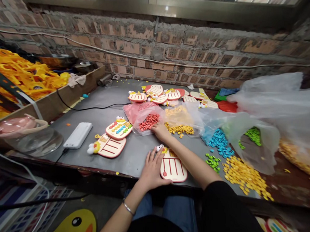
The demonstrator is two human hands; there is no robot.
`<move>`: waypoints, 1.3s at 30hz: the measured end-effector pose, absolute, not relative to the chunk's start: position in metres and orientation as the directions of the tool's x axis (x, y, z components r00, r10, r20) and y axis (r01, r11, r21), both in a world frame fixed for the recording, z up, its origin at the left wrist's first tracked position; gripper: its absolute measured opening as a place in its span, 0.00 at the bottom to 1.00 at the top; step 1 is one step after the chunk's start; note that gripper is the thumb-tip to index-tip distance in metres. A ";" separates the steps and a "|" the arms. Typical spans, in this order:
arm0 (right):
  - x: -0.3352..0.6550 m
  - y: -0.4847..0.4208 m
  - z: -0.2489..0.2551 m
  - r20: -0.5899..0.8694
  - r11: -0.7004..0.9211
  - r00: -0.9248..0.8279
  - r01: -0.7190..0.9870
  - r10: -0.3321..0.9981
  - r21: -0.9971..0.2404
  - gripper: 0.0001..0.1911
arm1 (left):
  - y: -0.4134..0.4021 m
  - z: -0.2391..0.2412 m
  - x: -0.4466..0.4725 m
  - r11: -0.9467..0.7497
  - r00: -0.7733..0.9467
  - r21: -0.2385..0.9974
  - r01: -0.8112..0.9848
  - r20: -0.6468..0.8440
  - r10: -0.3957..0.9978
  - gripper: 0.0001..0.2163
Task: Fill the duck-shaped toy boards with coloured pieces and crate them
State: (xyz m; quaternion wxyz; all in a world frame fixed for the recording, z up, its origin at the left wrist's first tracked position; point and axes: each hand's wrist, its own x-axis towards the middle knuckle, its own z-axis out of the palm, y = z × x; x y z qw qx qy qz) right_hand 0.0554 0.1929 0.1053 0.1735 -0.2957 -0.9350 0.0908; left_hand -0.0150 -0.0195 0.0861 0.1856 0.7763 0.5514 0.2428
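Observation:
My left hand (151,169) lies flat with fingers spread on the left edge of a duck-shaped abacus frame (173,166) at the table's near edge. My right hand (160,130) reaches forward to a clear bag of red beads (148,122), its fingers curled at the bag's mouth; what they hold, if anything, is hidden. Loose yellow beads (180,129) lie just right of that hand. Two more abacus toys sit to the left, one filled with coloured beads (119,128) and one with bare rods (108,145).
Several abacus frames (159,94) are stacked at the back by the brick wall. Blue (218,139), green (253,135) and yellow (243,176) beads spill from plastic bags at right. A white power bank (78,134), a glass jar (27,135) and a box of yellow parts (22,75) stand left.

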 end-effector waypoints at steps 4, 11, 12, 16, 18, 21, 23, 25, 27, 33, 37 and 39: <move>0.072 0.181 0.111 0.359 0.751 -0.673 0.479 0.647 -0.454 0.11 | -0.018 0.086 -0.015 -0.319 0.274 0.544 0.776 0.164 0.948 0.52; 0.169 0.110 0.127 0.455 0.599 -0.415 0.347 0.788 -0.722 0.05 | -0.019 0.085 -0.014 -0.323 0.269 0.519 0.791 0.180 0.946 0.51; 0.180 0.101 0.125 0.444 0.587 -0.403 0.376 0.800 -0.717 0.05 | -0.020 0.084 -0.014 -0.326 0.267 0.517 0.791 0.187 0.945 0.51; 0.203 0.081 0.106 0.373 0.563 -0.433 0.498 0.820 -0.660 0.05 | -0.020 0.083 -0.012 -0.328 0.263 0.499 0.802 0.198 0.944 0.52; 0.204 0.080 0.095 0.361 0.564 -0.442 0.532 0.821 -0.631 0.06 | -0.020 0.084 -0.011 -0.326 0.267 0.490 0.809 0.188 0.945 0.51; 0.201 0.078 0.085 0.381 0.581 -0.441 0.556 0.813 -0.595 0.06 | -0.020 0.086 -0.010 -0.316 0.264 0.480 0.818 0.175 0.949 0.52; 0.201 0.072 0.084 0.390 0.576 -0.425 0.575 0.817 -0.581 0.06 | -0.020 0.088 -0.010 -0.304 0.258 0.479 0.823 0.162 0.953 0.53; 0.203 0.064 0.086 0.381 0.557 -0.406 0.590 0.831 -0.585 0.07 | -0.020 0.089 -0.010 -0.295 0.252 0.484 0.824 0.152 0.956 0.53; 0.208 0.055 0.089 0.352 0.536 -0.406 0.585 0.843 -0.609 0.08 | -0.020 0.090 -0.010 -0.292 0.249 0.491 0.821 0.152 0.956 0.53; 0.202 0.048 0.099 0.218 0.418 -0.412 0.494 0.885 -0.763 0.16 | -0.019 0.089 -0.012 -0.307 0.278 0.512 0.802 0.135 0.951 0.55; 0.173 0.055 0.103 0.173 0.406 -0.483 0.432 0.858 -0.805 0.19 | -0.019 0.087 -0.012 -0.321 0.288 0.514 0.795 0.145 0.946 0.55; 0.160 0.058 0.106 0.182 0.446 -0.527 0.432 0.830 -0.784 0.17 | -0.019 0.085 -0.012 -0.319 0.284 0.510 0.799 0.148 0.947 0.54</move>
